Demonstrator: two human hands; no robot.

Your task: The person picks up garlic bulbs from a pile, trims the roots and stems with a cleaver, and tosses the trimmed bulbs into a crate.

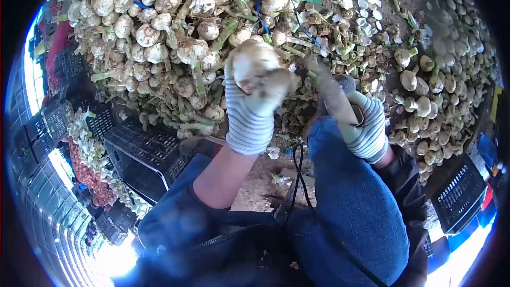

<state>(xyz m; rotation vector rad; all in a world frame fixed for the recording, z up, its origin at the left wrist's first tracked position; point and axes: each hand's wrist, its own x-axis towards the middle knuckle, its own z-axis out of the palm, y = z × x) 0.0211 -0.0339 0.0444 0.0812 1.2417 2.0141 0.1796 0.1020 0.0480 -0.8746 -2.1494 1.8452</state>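
Observation:
My left hand (249,114), in a grey-and-white striped glove with a soiled palm, is closed around a garlic bulb (245,72). Motion blurs the bulb and fingertips. My right hand (369,130), gloved alike, rests by my right knee and grips a knife (334,93). Its dull, dirty blade points up and to the left, towards the bulb but apart from it. Right in front of both hands rises a heap of garlic (154,37) with stems and roots. Cut stems and peelings (345,32) are scattered beyond the knife.
Trimmed garlic bulbs (446,85) form a second pile on the right. Black plastic crates (143,151) stand at the left, with another crate (454,196) at the lower right. Red net sacks (90,172) lie farther left. A black cord (300,175) hangs between my knees.

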